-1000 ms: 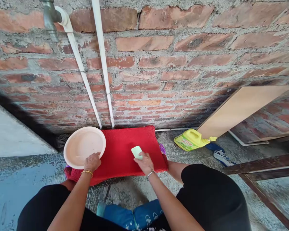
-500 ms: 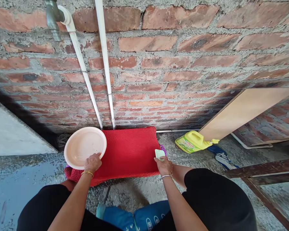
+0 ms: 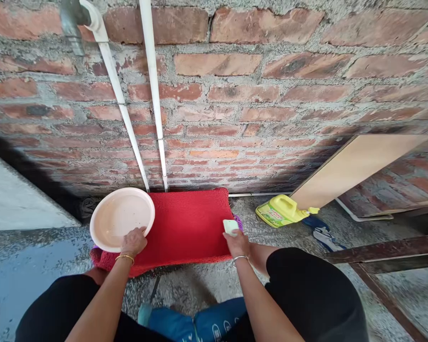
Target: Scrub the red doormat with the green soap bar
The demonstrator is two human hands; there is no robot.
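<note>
Two hands in view, both low over a red mat spread on the concrete floor against a brick wall.

Writing: the yellow jug lying on its side has a green-and-red label, print too small to read. The blue footwear between the knees carries white marks, not legible.

Left hand: forearm comes up from the lower left, gold bangle at the wrist, palm down. Fingers are closed over the near rim of the pale pink basin, thumb on the rim's inner side. The basin sits just beyond the fingertips, overlapping the mat's left corner, its open side facing up; round, so no long axis.

Right hand: forearm comes up from the lower right, silver bangle at the wrist, knuckles upward. Fingers are pinched around a pale green soap bar, which sticks out past the fingertips at the mat's right edge. The bar's long axis runs roughly away from the fingers toward the wall, slightly tilted left. A purple item shows just beyond it, mostly hidden.

Two white pipes run down the wall to the mat's far edge, past both sets of fingertips. A tan board leans to the right, well apart from the right hand.
</note>
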